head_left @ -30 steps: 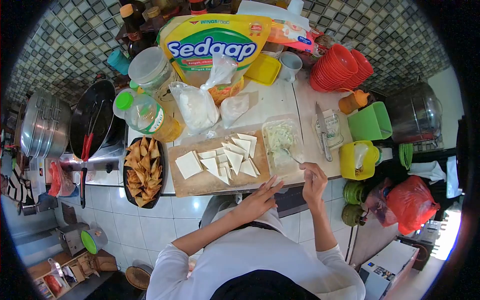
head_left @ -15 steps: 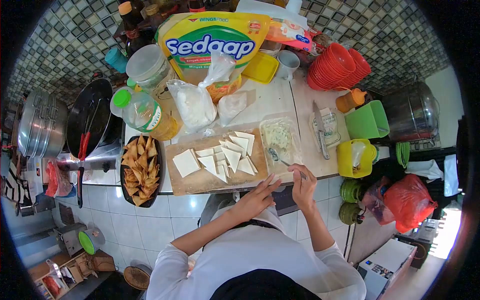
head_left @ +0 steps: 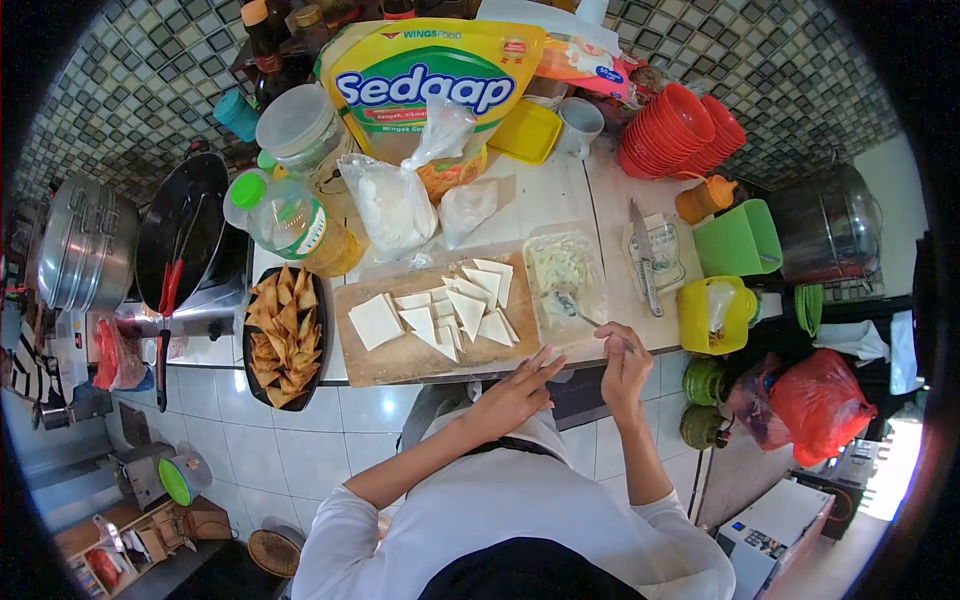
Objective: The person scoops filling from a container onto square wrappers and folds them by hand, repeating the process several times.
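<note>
My right hand (head_left: 626, 360) is closed round the handle of a metal spoon (head_left: 568, 304). The spoon's bowl rests in a pale, green-flecked creamy mixture (head_left: 558, 265) inside a clear shallow container (head_left: 597, 305). At the counter's front edge, my left hand (head_left: 512, 397) holds nothing, its fingers stretched out toward the container's near corner. Beside the container lies a wooden board (head_left: 385, 372) carrying stacks of white wrapper sheets (head_left: 377, 322), some square and some triangular. Farther left, a black tray (head_left: 318, 335) is heaped with browned folded triangles (head_left: 283, 340).
Behind the board stand an oil bottle (head_left: 300, 230), a knotted bag of white powder (head_left: 385, 205) and a large yellow pouch (head_left: 425, 85). A knife (head_left: 645, 265) lies right of the container, near green (head_left: 738, 240) and yellow (head_left: 700, 315) tubs. A black wok (head_left: 180, 230) sits at the left.
My right hand has shifted slightly right, drawing the spoon's bowl rightward through the mixture. My left hand has stayed nearly in place.
</note>
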### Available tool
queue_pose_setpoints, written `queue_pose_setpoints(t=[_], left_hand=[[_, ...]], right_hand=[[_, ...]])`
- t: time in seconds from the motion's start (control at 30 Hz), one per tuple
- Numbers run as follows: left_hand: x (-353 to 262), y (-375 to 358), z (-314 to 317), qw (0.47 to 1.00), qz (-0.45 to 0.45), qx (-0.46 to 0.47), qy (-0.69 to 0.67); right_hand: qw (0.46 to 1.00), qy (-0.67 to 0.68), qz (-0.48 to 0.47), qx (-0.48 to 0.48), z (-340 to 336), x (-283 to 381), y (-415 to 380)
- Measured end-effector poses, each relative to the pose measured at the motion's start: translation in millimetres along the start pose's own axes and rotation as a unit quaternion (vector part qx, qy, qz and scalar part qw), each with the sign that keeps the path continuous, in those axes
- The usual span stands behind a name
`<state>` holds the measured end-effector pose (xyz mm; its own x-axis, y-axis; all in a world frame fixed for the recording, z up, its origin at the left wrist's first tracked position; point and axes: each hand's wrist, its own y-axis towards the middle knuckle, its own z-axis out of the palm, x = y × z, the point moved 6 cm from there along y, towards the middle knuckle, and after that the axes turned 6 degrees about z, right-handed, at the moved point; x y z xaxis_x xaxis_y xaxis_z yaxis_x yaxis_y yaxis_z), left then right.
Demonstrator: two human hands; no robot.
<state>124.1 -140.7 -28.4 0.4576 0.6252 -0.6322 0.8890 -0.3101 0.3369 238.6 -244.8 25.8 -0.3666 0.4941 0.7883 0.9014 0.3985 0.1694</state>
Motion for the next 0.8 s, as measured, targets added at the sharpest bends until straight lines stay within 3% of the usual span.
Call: queue_pose_setpoints(t=[0.23, 0.43, 0.5, 0.6, 0.67, 0.73, 0.8], left_hand=[[-0.2, 0.7, 0.1, 1.000, 0.001, -0.007, -0.015], [-0.5, 0.1, -0.6, 1.000, 0.001, -0.001, -0.015], [-1.3, 0.4, -1.3, 1.000, 0.002, -0.001, -0.020], [0.7, 0.9, -2.7, 0.999, -0.014, 0.007, -0.033], [-0.8, -0.3, -3.3, 0.999, -0.002, 0.024, -0.022], [-2.1, 1.2, -3.4, 0.999, -0.009, 0.015, -0.028], [-1.4, 2.6, -4.2, 0.999, -0.016, 0.004, -0.030]], right_hand=[[1.000, 0.001, 0.015, 0.003, 15.1, 1.7, -10.0], [0.996, -0.037, 0.018, -0.085, 23.1, 7.0, -9.1], [0.991, 0.049, 0.084, -0.097, 23.0, -1.0, -3.7], [0.973, 0.147, 0.086, -0.155, 18.7, -16.4, -0.1], [0.973, 0.145, 0.085, -0.160, 17.2, -11.9, -0.4], [0.992, -0.043, -0.032, -0.117, 24.4, -1.4, 0.2], [0.996, 0.002, -0.001, -0.094, 26.3, 1.5, 0.8]])
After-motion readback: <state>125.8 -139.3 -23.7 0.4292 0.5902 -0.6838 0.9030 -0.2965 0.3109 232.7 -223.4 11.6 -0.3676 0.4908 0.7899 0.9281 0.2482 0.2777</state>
